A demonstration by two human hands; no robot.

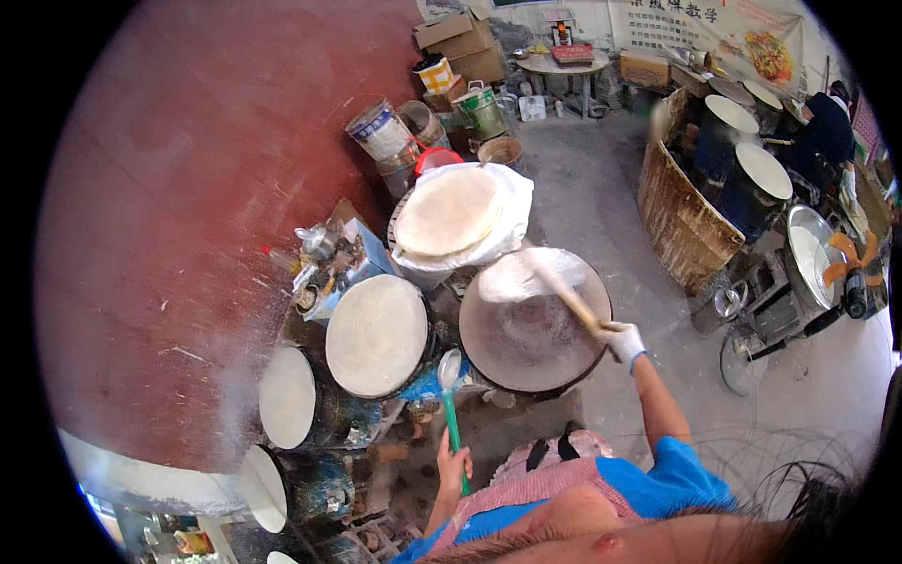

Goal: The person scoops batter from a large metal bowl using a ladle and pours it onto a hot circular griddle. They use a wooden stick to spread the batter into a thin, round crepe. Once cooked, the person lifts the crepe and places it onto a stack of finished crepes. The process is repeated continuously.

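My left hand (454,466), bare, is closed round the green handle of a ladle (450,369). The ladle's pale bowl points away from me, beside the near left edge of a round griddle (536,350). In a white glove, my right hand (620,342) grips a wooden-handled tool (581,308) held over that griddle's right side. The tool's far end is smeared by motion, over a white patch (531,274) on the griddle's far part; I cannot tell whether that patch is cloth, batter or the tool's head. Left of it, a thin pale round (378,336) covers another griddle.
Behind the griddle, a stack of pale flat rounds (449,211) lies on white cloth. More covered griddles (287,399) curve down the left. Buckets (481,113) stand at the back. To the right are a curved wooden screen (684,202), a fan (853,273) and another person (827,127).
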